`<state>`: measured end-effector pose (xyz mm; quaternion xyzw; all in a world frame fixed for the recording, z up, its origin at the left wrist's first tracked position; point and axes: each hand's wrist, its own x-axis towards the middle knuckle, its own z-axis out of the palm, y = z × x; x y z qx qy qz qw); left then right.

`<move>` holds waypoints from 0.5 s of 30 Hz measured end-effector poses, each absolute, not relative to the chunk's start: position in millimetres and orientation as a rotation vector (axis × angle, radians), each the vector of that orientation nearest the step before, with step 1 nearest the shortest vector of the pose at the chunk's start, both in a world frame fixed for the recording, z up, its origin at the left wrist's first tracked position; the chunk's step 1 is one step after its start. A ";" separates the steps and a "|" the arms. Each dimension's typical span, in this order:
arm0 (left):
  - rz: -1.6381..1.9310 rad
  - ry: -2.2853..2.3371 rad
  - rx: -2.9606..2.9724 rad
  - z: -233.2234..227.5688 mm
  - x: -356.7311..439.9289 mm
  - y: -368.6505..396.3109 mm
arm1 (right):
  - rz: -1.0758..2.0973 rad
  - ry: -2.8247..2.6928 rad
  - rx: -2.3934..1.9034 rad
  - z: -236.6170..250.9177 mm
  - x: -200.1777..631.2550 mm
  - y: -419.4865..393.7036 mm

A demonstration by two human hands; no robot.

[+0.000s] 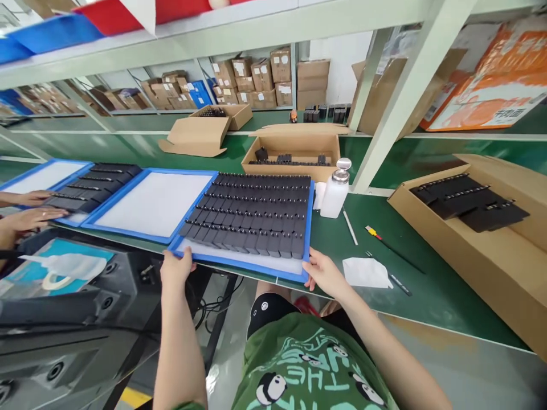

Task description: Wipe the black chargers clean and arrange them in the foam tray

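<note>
Four blue-rimmed trays lie in a row on the green surface (427,285), and the person in front of me has hold of the nearest one. The left hand (175,269) grips the near left corner of this blue-framed tray (239,263), thumb on top of the rim and fingers curled under it; the right hand (325,274) clasps the near right corner the same way. The tray sits at the front edge of the surface, its flat white base almost covered by small black blocks (252,213), boxy and matte, packed in tight rows too many to count surely. Just left of it lies a second tray (154,204), showing only its smooth white base. Beyond that a third tray (92,185) carries long black strips, and a fourth tray (40,176) is white again. Two hands of another person (34,216) rest at those far trays. Right of the held tray stands one white plastic bottle (335,191) with a metal cap, a white cloth (365,272), and a red-and-yellow-handled tool (387,246). Three open cardboard boxes hold more black parts: one far box (222,117), one middle box (290,151), and one big box (478,250) at the right.
</note>
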<state>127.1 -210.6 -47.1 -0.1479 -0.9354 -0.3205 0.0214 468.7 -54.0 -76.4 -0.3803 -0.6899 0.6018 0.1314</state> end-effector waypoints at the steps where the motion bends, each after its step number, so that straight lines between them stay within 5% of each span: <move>1: -0.943 -2.868 -0.575 -39.0 131.8 -210.7 | 1.656 -2.035 -1.116 -72.9 471.7 -52.3; 9: -0.545 -2.104 -2.248 -19.7 207.2 -135.0 | 0.956 -2.344 -0.910 -33.2 447.0 -42.3; 15: -0.481 -1.676 -2.358 -44.4 218.8 -109.5 | 0.487 -2.384 -1.051 -40.8 482.2 -51.5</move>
